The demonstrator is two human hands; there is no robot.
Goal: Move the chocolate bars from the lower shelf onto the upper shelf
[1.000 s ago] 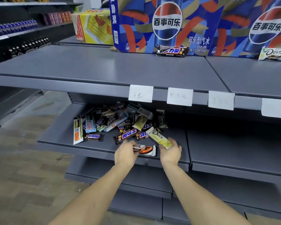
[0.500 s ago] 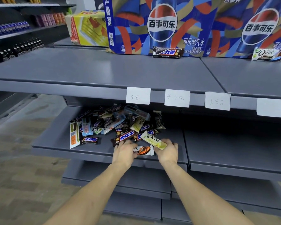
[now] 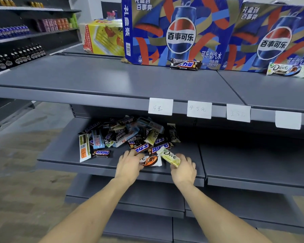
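The pale yellow Dove bar (image 3: 170,157) is pinched at its near end by the right hand (image 3: 183,170), fingers curled round the wrapper; its far end points up and away toward the pile of chocolate bars (image 3: 130,135), which lies heaped just beyond both sets of fingertips on the lower shelf (image 3: 60,155). Beside it, the white-and-orange Dove bar (image 3: 150,160) lies flat on the shelf, its left end under the fingers of the left hand (image 3: 130,163). Those fingers are bent down over the wrapper and appear to be closing on it, though whether they grip it yet cannot be told.

To do this step well, the left hand should probably get a thumb under the wrapper's edge before lifting, since a flat foil packet slides easily. Each bar wants a firm pinch so it does not droop or slip on the way up.

Above the fingers, the upper shelf (image 3: 112,81) carries a dark Snickers bar (image 3: 185,64) and a Dove bar (image 3: 286,70) against the Pepsi cartons (image 3: 179,32). Paper price tags (image 3: 199,109) hang on its front lip, which the rising hands must clear.
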